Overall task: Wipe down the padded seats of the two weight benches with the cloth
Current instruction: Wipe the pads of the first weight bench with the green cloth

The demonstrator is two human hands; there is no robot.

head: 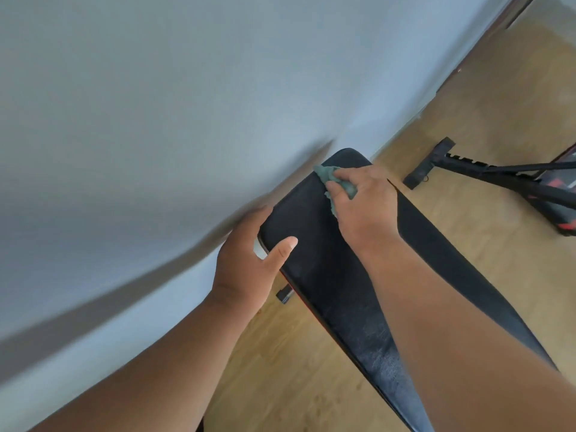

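Note:
A long black padded bench seat (330,275) runs from the lower right up to a rounded end beside the wall. My right hand (361,204) presses a crumpled green cloth (327,176) onto the pad near that far end. My left hand (249,260) grips the pad's left edge, thumb lying on top and fingers wrapped under the side. A second bench (554,207), black with red trim, shows partly at the right edge, with its black frame and foot (427,163) resting on the floor.
A pale grey wall (156,120) stands close along the left side of the bench. Light wooden flooring (486,113) lies between and around the two benches. A dark skirting or door frame (511,14) runs at the top right.

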